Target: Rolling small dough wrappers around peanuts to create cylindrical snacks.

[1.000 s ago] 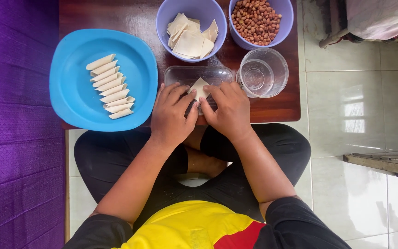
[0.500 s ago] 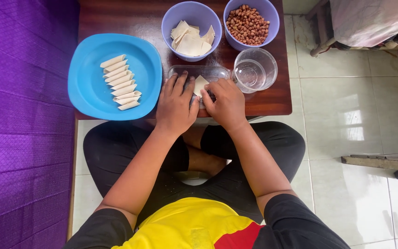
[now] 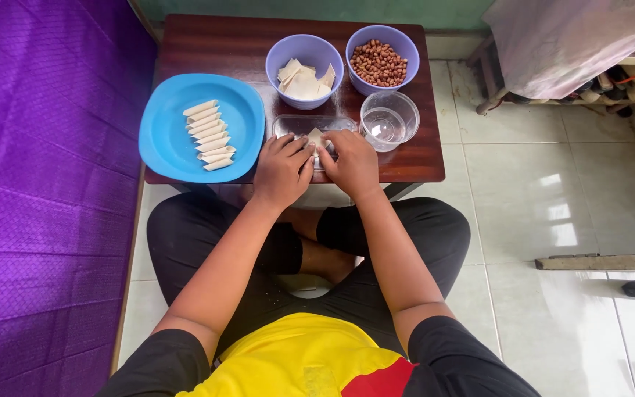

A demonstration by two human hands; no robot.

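Rolling small dough wrappers w/ both hands on a low brown bench (image 3: pixel 420 158)

Done so far, by the look of it: about nine little rolls (image 3: pixel 209 134) lined up in a row on the blue plate (image 3: pixel 167 151), left side of bench. Plenty left to do: a pile of flat wrapper squares (image 3: pixel 303 81) in the purple bowl (image 3: pixel 279 55), & a 2nd purple bowl (image 3: pixel 353 44) heaped w/ peanuts (image 3: pixel 378 62) just beside it. Guess is less than half way, since the pile looks big

One pale wrapper piece (image 3: pixel 316 137) in work now, lying on a clear flat tray (image 3: pixel 288 123) at the front of the bench, right between the two hands

Left hand (image 3: pixel 282 170): fingers bent & close together, tips pressing on the left edge of the wrapper piece. Not spread wide, not a fist

Right hand (image 3: pixel 350 165): same way, fingers curled down & close, tips pinching the right edge of the piece. Can't tell if a peanut sits inside, too small & covered

Hands nearly touching each other over the tray. Clear round cup (image 3: pixel 389 119) just right of the right hand, not touched. Can't tell what's in it
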